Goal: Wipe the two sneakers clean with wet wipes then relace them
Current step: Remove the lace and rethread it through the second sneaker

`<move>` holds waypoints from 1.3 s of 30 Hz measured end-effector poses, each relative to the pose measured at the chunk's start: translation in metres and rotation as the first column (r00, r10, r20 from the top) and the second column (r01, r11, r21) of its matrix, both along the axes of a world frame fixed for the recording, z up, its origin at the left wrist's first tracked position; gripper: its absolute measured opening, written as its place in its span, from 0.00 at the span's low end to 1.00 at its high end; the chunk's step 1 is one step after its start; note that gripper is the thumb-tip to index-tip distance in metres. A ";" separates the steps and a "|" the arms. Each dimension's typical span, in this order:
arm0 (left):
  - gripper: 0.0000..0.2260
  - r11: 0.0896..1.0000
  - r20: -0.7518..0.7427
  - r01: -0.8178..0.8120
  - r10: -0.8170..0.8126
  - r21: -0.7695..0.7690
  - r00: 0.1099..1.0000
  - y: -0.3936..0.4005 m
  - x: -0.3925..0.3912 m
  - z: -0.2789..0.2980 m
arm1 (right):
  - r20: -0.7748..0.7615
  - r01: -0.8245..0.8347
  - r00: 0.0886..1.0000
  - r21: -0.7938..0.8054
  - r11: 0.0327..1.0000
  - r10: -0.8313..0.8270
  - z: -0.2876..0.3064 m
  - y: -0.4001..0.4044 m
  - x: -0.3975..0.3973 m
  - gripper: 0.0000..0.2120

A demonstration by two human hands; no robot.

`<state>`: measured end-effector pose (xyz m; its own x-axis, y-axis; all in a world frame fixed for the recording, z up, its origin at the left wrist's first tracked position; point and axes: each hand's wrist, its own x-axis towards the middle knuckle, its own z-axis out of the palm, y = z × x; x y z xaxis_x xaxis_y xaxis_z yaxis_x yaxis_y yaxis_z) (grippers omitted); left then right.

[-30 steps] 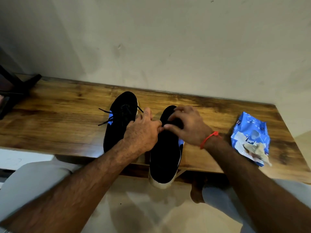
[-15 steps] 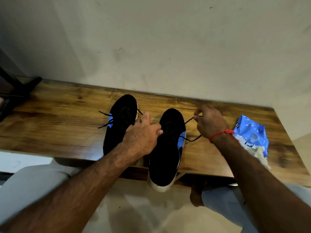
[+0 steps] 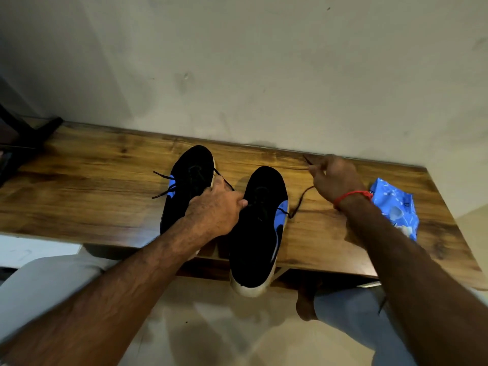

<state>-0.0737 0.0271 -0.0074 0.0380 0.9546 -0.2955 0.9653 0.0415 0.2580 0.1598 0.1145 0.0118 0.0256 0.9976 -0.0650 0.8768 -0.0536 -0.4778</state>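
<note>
In the head view, two black sneakers with blue patches sit side by side in the middle of the frame on a brown wooden counter (image 3: 87,186). The left sneaker (image 3: 188,186) lies fully on the wood. The right sneaker (image 3: 260,233) sticks out over the near edge, so its white sole hangs off. The left hand (image 3: 215,210) rests between the two shoes, its fingers curled and pressed on the right sneaker's top. The right hand (image 3: 334,178), with a red string on its wrist, is at the right of the frame, pinching a dark lace (image 3: 299,200) that runs from that shoe. A blue pack of wet wipes (image 3: 396,207) lies at the far right, near the right wrist.
</note>
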 end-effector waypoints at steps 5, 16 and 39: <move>0.13 0.994 0.103 -0.024 0.013 0.105 0.995 -0.001 0.008 -0.004 | 0.146 -0.224 0.962 -0.051 0.973 0.230 -0.020 -0.022 -0.023 0.37; 0.02 0.974 0.355 -0.151 0.082 0.170 0.931 0.005 0.012 -0.014 | -0.054 -0.267 0.963 -0.359 0.894 0.266 -0.014 -0.037 -0.041 0.10; 0.04 0.910 0.379 -0.388 0.311 0.145 0.872 0.021 -0.004 -0.002 | -0.207 -0.290 0.951 -0.324 0.901 0.232 -0.007 -0.039 -0.036 0.07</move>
<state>-0.0779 0.0479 -0.0094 -0.2484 0.9615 -0.1171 0.7477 0.2672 0.6079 0.1238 0.0757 0.0048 -0.2723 0.8804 -0.3883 0.7960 -0.0206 -0.6050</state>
